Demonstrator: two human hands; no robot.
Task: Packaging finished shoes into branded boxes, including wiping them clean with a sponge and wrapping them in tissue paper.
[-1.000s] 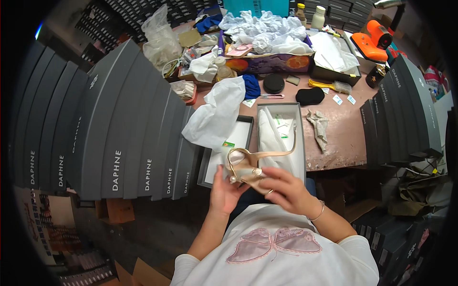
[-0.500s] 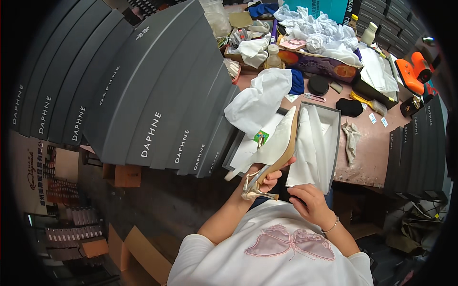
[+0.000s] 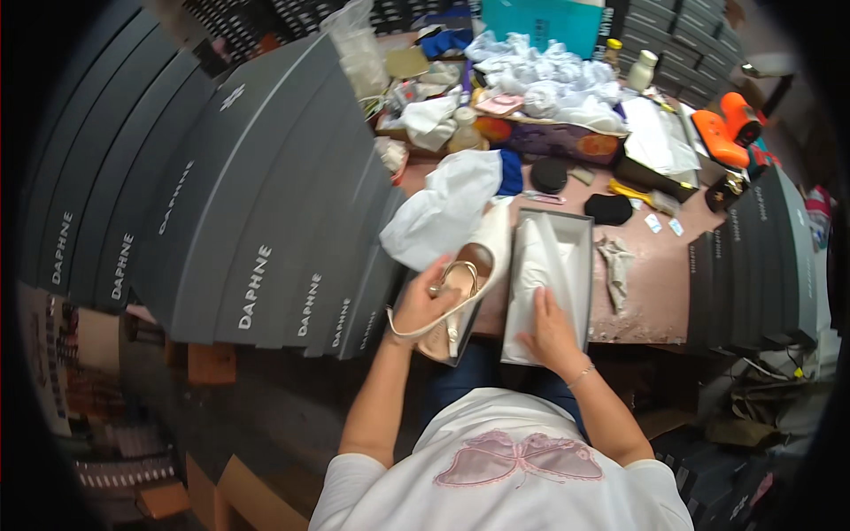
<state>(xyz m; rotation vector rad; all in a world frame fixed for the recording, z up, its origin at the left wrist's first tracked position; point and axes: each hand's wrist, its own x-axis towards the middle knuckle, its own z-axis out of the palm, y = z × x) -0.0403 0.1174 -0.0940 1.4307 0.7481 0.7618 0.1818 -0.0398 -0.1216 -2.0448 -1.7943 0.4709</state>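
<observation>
"What is your left hand (image 3: 425, 303) doing?"

"It's gripping a cream-white, pointed-toe shoe (image 3: 462, 278) with a tan lining and slim strap."

"Where are you holding it?"

"I'm holding it just left of an open, grey, rectangular box (image 3: 575, 270), its toe pointing away from me."

"And your right hand (image 3: 551, 332)?"

"It's resting over white tissue paper (image 3: 534, 257) inside the box, fingers extending forward; I can't tell whether they're pinching any."

"Anything beside the box?"

"A crumpled beige cloth (image 3: 615, 261) is lying to its right on the pinkish-brown surface (image 3: 657, 301)."
</observation>
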